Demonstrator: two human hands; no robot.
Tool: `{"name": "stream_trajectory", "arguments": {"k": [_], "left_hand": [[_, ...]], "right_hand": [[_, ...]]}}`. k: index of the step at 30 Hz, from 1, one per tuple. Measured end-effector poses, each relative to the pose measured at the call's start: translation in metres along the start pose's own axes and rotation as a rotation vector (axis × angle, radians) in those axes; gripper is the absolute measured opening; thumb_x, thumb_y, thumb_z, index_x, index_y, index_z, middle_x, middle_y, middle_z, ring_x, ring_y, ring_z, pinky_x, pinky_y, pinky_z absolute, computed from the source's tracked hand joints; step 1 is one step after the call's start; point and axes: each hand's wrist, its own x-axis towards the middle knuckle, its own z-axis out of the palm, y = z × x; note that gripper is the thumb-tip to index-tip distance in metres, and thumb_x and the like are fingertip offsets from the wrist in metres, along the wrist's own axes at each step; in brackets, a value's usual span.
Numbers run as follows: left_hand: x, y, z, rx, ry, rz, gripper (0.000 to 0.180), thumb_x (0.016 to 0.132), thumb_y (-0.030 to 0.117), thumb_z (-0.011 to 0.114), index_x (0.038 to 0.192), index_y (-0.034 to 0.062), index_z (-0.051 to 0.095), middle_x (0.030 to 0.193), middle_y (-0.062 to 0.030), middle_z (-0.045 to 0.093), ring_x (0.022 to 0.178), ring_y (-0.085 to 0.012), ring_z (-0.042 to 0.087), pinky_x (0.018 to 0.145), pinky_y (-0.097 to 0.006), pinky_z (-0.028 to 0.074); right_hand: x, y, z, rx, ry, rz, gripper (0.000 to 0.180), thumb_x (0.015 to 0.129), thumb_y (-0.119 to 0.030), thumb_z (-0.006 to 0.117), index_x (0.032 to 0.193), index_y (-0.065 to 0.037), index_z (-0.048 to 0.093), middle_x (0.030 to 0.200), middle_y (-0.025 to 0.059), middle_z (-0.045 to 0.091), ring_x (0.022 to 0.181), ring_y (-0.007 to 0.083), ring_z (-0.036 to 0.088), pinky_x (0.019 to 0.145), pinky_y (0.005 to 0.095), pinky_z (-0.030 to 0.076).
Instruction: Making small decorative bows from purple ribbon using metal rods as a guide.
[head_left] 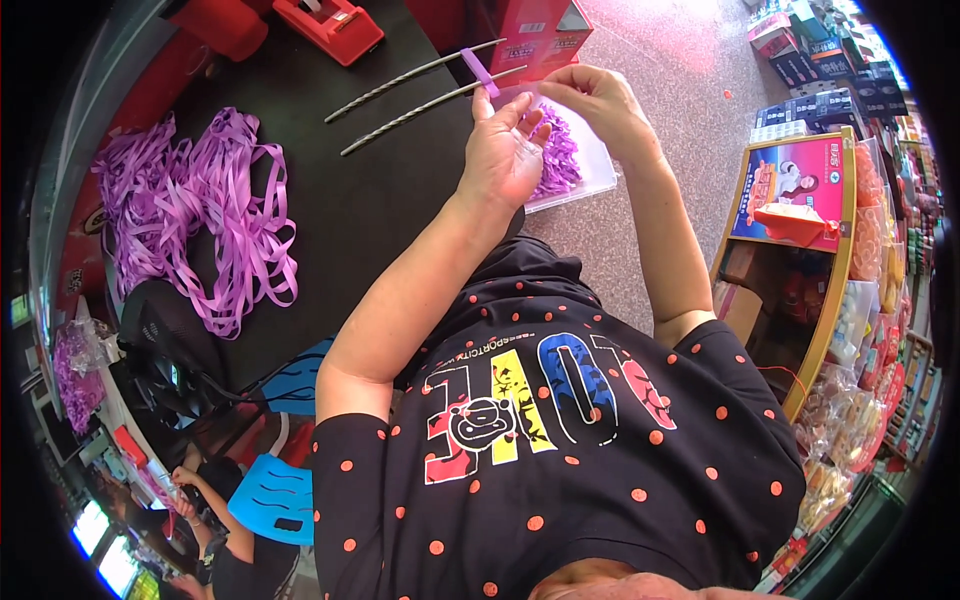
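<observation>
Two long twisted metal rods [410, 122] stick out over the dark table side by side. A short band of purple ribbon [480, 73] lies across both near their far ends. My left hand [505, 150] is palm up beside the band, its thumb against the ribbon's near end and the other fingers apart and loosely curled. Just to the right, my right hand [603, 105] is closed in a pinch at the fingertips. What it pinches, if anything, is too small to make out. Below both hands, a clear plastic box [600, 180] holds many small purple ribbon pieces [560, 160].
Tangled purple ribbon [215, 210] covers the left of the dark table [350, 215]. A red tape dispenser [330, 28] and a red carton [540, 40] stand at the far side. A wooden display shelf [790, 270] is right; a blue chair [275, 500] and another person's arms [235, 525] are lower left.
</observation>
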Motion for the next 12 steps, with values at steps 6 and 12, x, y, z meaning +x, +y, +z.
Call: {"name": "stream_trajectory", "arguments": {"k": [6, 12], "left_hand": [[-0.004, -0.001, 0.004, -0.042, 0.031, -0.028, 0.091, 0.083, 0.005, 0.066, 0.149, 0.0278, 0.007, 0.119, -0.0072, 0.044, 0.111, -0.024, 0.04, 0.099, -0.043, 0.034], [-0.002, 0.0, 0.001, -0.029, -0.037, -0.031, 0.086, 0.084, 0.007, 0.066, 0.148, 0.028, 0.013, 0.123, -0.0044, 0.041, 0.115, -0.0239, 0.038, 0.101, -0.045, 0.03]], "right_hand": [[0.05, -0.015, 0.003, -0.005, -0.085, -0.231, 0.034, 0.084, -0.031, 0.065, 0.099, -0.002, 0.068, 0.085, 0.006, 0.067, 0.078, 0.012, 0.059, 0.072, 0.0277, 0.046], [0.093, -0.025, 0.023, -0.249, -0.453, -0.083, 0.029, 0.087, -0.029, 0.064, 0.099, -0.003, 0.066, 0.087, 0.0049, 0.065, 0.084, 0.0098, 0.058, 0.081, 0.0248, 0.045]]}}
